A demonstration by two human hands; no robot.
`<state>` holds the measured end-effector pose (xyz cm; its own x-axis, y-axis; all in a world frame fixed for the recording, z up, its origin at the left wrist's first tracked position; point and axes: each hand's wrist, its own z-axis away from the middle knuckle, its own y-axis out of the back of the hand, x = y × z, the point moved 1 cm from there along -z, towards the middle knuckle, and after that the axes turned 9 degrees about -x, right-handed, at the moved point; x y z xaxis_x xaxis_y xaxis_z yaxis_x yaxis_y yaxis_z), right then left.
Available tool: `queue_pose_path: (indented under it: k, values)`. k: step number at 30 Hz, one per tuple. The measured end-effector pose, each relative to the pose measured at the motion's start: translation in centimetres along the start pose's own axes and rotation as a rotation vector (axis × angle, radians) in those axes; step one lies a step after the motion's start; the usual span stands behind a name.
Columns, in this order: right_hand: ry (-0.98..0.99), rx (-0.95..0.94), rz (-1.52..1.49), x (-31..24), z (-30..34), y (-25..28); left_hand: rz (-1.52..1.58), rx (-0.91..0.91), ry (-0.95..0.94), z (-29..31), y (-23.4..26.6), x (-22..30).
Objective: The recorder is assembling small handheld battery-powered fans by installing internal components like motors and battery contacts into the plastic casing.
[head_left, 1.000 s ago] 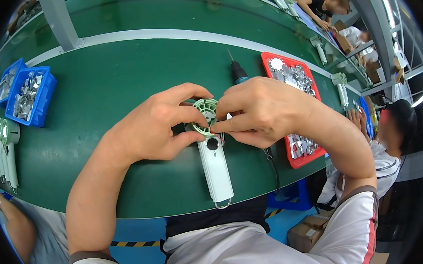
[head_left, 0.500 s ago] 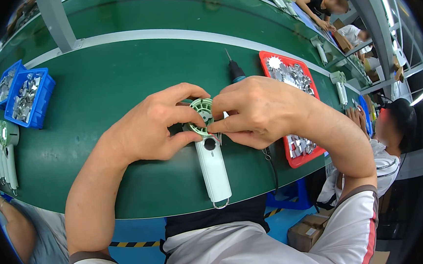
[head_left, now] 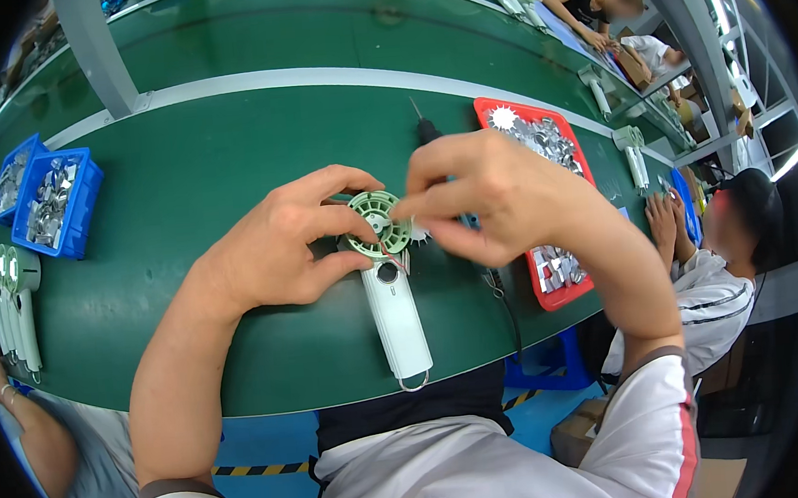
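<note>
A handheld fan (head_left: pixel 398 328) with a white handle lies on the green table, its wire loop toward me. Its round, pale green head is open at the front, showing a ribbed ring and a hub, and a thin reddish wire runs near the neck. My left hand (head_left: pixel 296 233) grips the head's left side between fingers and thumb. Just right of the head, my right hand (head_left: pixel 492 192) is raised with bent fingers; its fingertips are smeared by motion, so whether they hold anything is unclear. A silver toothed piece (head_left: pixel 419 235) shows partly beneath them.
An electric screwdriver (head_left: pixel 426 130) lies beyond my right hand, its cord running toward me. Right of it is a red tray (head_left: pixel 548 300) of metal pieces. Blue bins (head_left: pixel 90 192) and several fans (head_left: pixel 25 321) stand at left. Co-workers sit on both sides.
My right hand has drawn back from the fan head, uncovering more of the green ring and the wire. The left hand keeps its grip.
</note>
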<state>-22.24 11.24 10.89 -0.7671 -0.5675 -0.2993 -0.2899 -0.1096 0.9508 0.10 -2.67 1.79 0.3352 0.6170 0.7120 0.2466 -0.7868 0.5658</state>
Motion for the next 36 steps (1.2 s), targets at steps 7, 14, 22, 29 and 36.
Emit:
queue_pose_path:
  k: [7, 14, 22, 29, 36]
  values:
    - [-0.476, -0.151, 0.232, -1.6, 2.3, -3.4, 0.008, -0.02, 0.045, 0.2, -0.1, -0.1]
    - [-0.595, -0.156, 0.198, -2.5, 2.3, -5.7, 0.002, -0.01, 0.049, -0.2, -0.2, 0.6]
    - [-0.641, -0.061, 0.167, -3.4, 2.5, -6.6, -0.022, -0.009, 0.076, -0.1, 0.1, 0.7]
    - [-0.68, 0.01, 0.19, -3.3, 2.5, -7.9, -0.017, -0.016, 0.08, -0.3, 0.0, 0.8]
    - [-0.713, 0.17, 0.187, -3.6, 2.7, -8.0, -0.015, -0.019, 0.053, -0.4, 0.0, 0.7]
